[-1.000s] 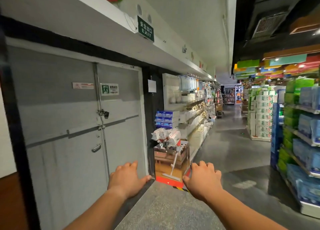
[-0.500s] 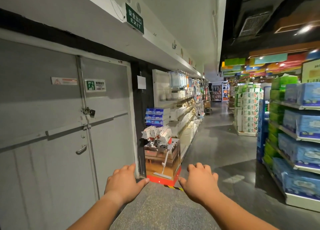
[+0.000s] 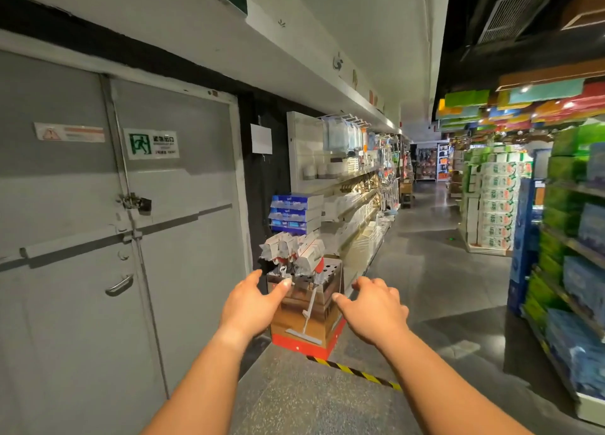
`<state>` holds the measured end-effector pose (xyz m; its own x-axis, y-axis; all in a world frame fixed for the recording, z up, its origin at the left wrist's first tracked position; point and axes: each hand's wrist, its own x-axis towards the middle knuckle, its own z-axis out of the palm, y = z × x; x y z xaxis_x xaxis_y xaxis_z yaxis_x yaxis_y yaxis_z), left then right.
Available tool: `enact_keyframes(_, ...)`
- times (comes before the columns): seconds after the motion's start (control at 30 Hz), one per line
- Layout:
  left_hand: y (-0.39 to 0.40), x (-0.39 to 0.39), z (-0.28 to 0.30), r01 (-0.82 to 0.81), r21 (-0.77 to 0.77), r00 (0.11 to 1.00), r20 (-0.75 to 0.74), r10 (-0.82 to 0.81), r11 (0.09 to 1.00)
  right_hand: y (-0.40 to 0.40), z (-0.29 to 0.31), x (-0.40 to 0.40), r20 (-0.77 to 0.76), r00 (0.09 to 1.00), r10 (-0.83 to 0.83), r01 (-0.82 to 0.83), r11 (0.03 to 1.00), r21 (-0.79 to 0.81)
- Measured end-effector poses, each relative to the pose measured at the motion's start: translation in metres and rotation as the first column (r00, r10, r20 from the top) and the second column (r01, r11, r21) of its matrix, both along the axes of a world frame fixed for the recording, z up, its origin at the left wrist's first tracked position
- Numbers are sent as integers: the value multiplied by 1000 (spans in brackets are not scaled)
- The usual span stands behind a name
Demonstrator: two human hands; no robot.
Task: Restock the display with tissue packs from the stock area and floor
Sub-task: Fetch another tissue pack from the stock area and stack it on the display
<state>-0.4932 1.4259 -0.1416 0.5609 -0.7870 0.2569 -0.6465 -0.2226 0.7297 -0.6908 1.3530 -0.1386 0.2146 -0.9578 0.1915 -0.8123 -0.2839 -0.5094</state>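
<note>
Both of my hands are stretched out in front of me over the aisle floor, palms down, holding nothing. My left hand [image 3: 250, 302] has its fingers spread, and my right hand [image 3: 373, 308] has its fingers loosely curled and apart. Blue and green tissue packs [image 3: 576, 280] fill the shelving on the right. White tissue cases [image 3: 496, 202] are stacked on a pallet further down the aisle. A stack of blue boxes [image 3: 294, 213] sits at the near end of the left shelving.
A grey locked exit door [image 3: 98, 238] fills the left side. A cardboard mop display bin [image 3: 307, 310] stands on the floor straight ahead, beyond a yellow-black floor stripe [image 3: 355, 370]. Shelves of housewares [image 3: 353, 198] line the left wall. The aisle floor [image 3: 435, 264] runs ahead.
I have moved forward; the door, mop bin and shelves are closer. Both hands stay raised and empty, now overlapping the mop bin in view.
</note>
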Motion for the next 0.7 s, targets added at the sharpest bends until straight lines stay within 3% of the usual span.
enact_keyframes(0.1, -62, -6, 19, 4, -131, 987, -161, -25, 991, -69, 18, 5, 121, 993, -7, 8, 1000, -10)
enact_keyframes(0.27, -168, -3, 28, -11, -255, 956, -285, -64, 967, -181, 16, 18, 247, 969, 9, -4, 1000, -24)
enact_keyframes(0.57, -419, 69, -2, 17, -282, 874, -462, -152, 959, -432, 0, 74, 302, 953, 16, -20, 1000, 9)
enact_keyframes(0.7, -536, 107, -3, 1, -274, 875, -464, -134, 962, -546, 0, 96, 275, 961, 4, -4, 1000, -3)
